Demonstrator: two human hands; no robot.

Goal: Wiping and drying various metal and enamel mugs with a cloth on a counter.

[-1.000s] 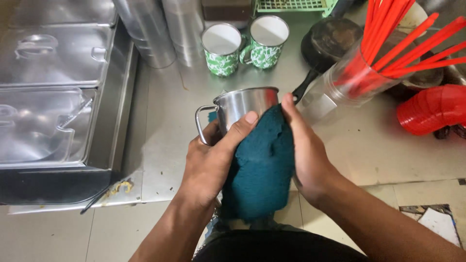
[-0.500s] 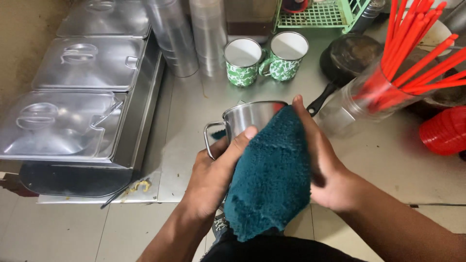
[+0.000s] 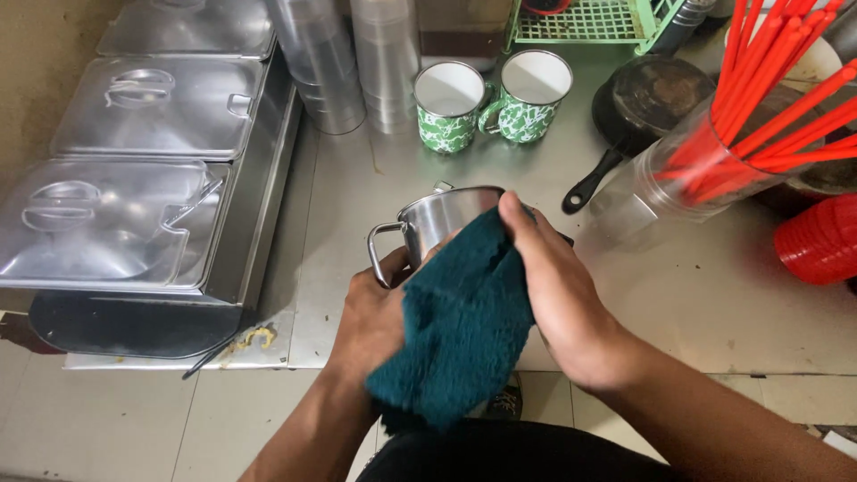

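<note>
Left hand: the left hand (image 3: 375, 312) holds the steel mug (image 3: 437, 223) from below and from the side. Its fingers are curled around the mug, close to the handle. Part of the hand is hidden under the cloth.
Right hand: the right hand (image 3: 558, 295) lies on top of the cloth (image 3: 460, 330) and presses it on the mug. Its fingers are close together and bent over the rim. The thumb points up to the rim.
Mug: it is shiny and silver, with a thin loop handle on its left side. It is up in the air, above the front part of the counter (image 3: 714, 303), between both hands. It tilts a little.
Cloth: it is dark green-blue and fluffy. It covers the right side of the mug and hangs down between the two arms.
Green cups: two green cups (image 3: 486, 103) with white insides stand side by side behind the mug. They touch each other.
Plastic cups: stacks of clear plastic cups (image 3: 348, 62) stand to the left of the green cups.
Straws: many red straws (image 3: 768, 98) stick out of a clear jar (image 3: 678, 170) at the right.
Pan: a small black pan (image 3: 643, 98) sits beside the jar, with its handle pointing to the mug.
Red stack: a red stack (image 3: 821, 241) lies at the right edge.
Lids: three steel trays with lids (image 3: 134, 178) are at the left.
Rack: a green wire rack (image 3: 589, 22) is at the back.
</note>
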